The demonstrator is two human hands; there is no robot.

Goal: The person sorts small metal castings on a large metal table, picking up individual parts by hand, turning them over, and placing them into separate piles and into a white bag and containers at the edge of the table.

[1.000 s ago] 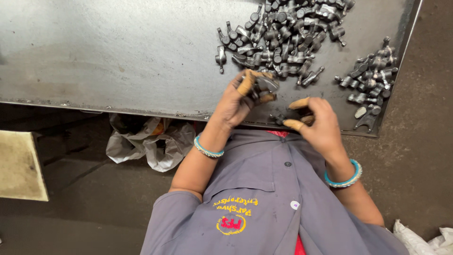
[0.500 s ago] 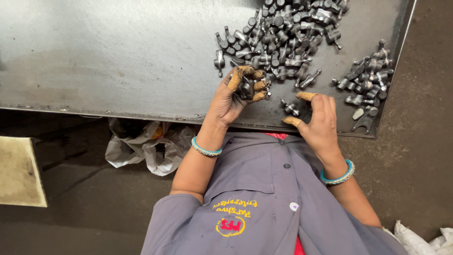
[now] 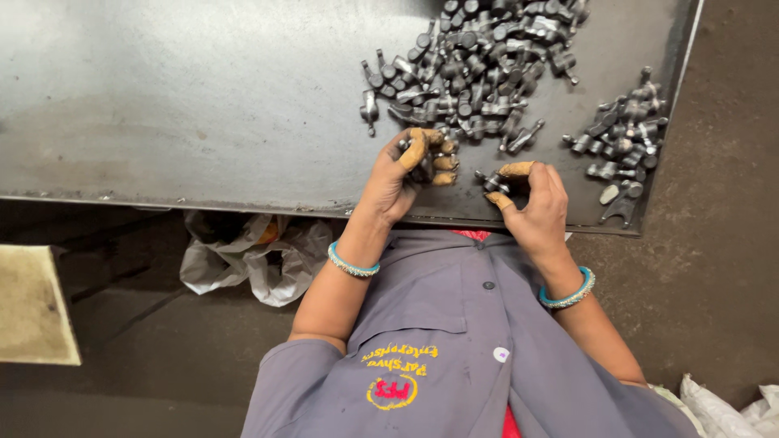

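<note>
Metal parts (image 3: 479, 61) lie heaped on the steel table (image 3: 203, 97) just beyond both hands, the nearest of them almost touching the left hand's fingertips. The left hand (image 3: 406, 174) is curled, fingers folded in toward the palm around one or more small dark parts; how many is hard to tell, since the fingers cover them. Its fingers (image 3: 415, 150) wear worn tan fingertip covers. The right hand (image 3: 535, 203) sits beside it, a little nearer the body and close to the table's near edge, with thumb and forefinger pinched on a single small part (image 3: 491, 182). That part's long axis seems to run roughly crosswise, pointing toward the left hand, though it is too small to be sure. The two hands are apart, with a narrow gap of bare table between them. The big heap lies straight ahead of the left hand and ahead and to the left of the right hand, so the left hand is the nearer one to it. A smaller pile (image 3: 621, 142) lies to the right of the right hand and slightly beyond it, nearer that hand than the left. Each wrist carries a turquoise bangle (image 3: 353, 261).
</note>
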